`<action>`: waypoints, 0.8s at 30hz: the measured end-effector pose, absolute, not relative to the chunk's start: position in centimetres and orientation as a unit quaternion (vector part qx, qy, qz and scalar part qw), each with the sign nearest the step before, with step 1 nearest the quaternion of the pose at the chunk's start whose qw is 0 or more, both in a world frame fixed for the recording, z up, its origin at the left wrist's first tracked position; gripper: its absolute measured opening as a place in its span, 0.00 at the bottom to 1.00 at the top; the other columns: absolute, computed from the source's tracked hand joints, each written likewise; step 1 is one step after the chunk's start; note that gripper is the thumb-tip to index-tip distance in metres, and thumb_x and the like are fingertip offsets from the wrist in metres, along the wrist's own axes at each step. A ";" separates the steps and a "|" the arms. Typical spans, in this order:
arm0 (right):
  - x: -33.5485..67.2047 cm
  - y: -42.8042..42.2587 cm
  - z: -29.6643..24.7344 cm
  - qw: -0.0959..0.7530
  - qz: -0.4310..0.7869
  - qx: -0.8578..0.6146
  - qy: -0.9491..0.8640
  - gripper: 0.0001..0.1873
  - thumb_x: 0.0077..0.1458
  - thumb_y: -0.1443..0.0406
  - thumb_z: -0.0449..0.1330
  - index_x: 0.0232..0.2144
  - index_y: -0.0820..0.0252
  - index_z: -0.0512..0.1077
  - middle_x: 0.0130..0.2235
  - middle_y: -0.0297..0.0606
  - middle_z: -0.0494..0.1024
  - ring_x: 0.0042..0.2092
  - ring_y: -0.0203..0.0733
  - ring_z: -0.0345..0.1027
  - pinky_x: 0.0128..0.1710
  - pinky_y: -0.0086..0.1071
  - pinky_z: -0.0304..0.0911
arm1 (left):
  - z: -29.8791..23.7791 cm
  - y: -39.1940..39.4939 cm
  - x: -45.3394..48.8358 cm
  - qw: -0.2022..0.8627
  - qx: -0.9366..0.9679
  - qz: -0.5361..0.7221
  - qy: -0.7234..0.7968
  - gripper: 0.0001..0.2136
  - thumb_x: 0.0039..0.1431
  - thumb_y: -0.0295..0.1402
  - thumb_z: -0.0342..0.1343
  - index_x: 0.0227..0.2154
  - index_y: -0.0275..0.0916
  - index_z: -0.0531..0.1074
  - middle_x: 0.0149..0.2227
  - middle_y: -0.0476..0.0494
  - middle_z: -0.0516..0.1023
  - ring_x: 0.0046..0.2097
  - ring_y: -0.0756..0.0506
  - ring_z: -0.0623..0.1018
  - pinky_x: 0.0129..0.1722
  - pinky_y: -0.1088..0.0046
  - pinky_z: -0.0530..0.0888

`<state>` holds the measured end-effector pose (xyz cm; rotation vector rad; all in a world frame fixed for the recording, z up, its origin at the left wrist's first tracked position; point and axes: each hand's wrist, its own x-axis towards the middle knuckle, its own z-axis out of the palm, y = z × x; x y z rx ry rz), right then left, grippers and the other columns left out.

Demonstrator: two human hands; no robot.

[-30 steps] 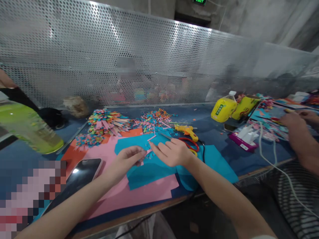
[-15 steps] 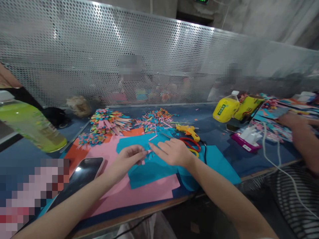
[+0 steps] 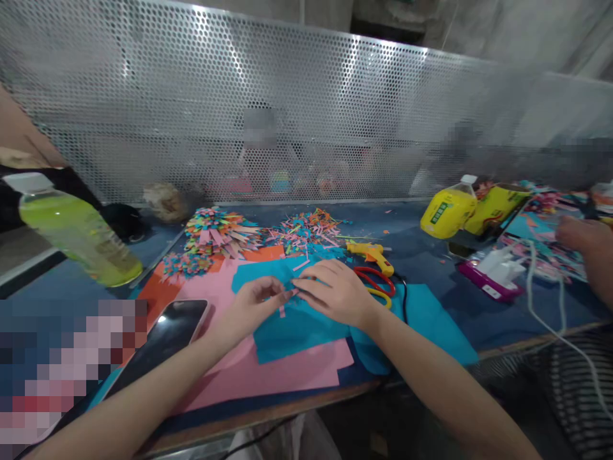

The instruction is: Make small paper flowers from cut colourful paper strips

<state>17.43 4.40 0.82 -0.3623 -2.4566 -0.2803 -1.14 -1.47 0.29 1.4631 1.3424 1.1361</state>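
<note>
Over a blue paper sheet point(image 3: 301, 332), my left hand point(image 3: 261, 303) pinches a small pink paper strip point(image 3: 282, 312) between thumb and fingers. My right hand point(image 3: 335, 291) meets it from the other side, its fingers closed at the same spot; what its fingertips grip there is mostly hidden. Pink paper point(image 3: 268, 380) lies beneath the blue sheet. Beside my right hand are red scissor handles point(image 3: 376, 279) and yellow handles point(image 3: 383, 296), with a yellow glue gun point(image 3: 372, 253) behind them.
Bundles of coloured paper strips point(image 3: 218, 233) and loose scraps point(image 3: 309, 230) lie behind. A phone point(image 3: 167, 335) and a green bottle point(image 3: 79, 233) stand left. Rightward are a yellow bottle point(image 3: 447, 212), a tissue pack point(image 3: 493, 275), a white cable point(image 3: 531, 287) and another person's hand point(image 3: 582, 236).
My right hand's fingers have drawn together, closing in on the left fingertips. The pink strip now hangs below my left fingers. The whole view has shifted slightly, moving things rightward.
</note>
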 end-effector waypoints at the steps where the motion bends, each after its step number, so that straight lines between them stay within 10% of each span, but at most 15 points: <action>1: 17.4 4.5 0.8 0.316 -0.123 -0.131 -0.932 0.13 0.56 0.64 0.51 0.43 0.59 0.67 0.41 0.38 0.72 0.43 0.39 0.61 0.42 0.35 0.58 | 0.2 -1.4 -1.2 0.407 0.584 0.448 0.541 0.09 0.46 0.36 0.57 0.20 0.37 0.65 0.18 0.54 0.66 0.23 0.53 0.67 0.24 0.78 0.64; 14: 17.6 4.1 0.6 0.292 -0.309 -0.040 -0.904 0.12 0.56 0.70 0.48 0.41 0.67 0.68 0.38 0.42 0.75 0.34 0.37 0.67 0.25 0.29 0.60 | -0.1 -1.4 -0.9 0.401 0.566 0.413 0.589 0.07 0.42 0.34 0.56 0.18 0.36 0.68 0.17 0.51 0.70 0.22 0.51 0.69 0.22 0.77 0.64; 24: 17.7 3.9 0.6 0.334 -0.108 -0.093 -0.932 0.13 0.57 0.69 0.49 0.42 0.65 0.68 0.43 0.41 0.75 0.44 0.37 0.68 0.42 0.30 0.65 | -0.7 -1.4 -1.3 0.403 0.581 0.414 0.573 0.09 0.48 0.38 0.53 0.22 0.37 0.66 0.21 0.49 0.72 0.23 0.51 0.69 0.24 0.76 0.65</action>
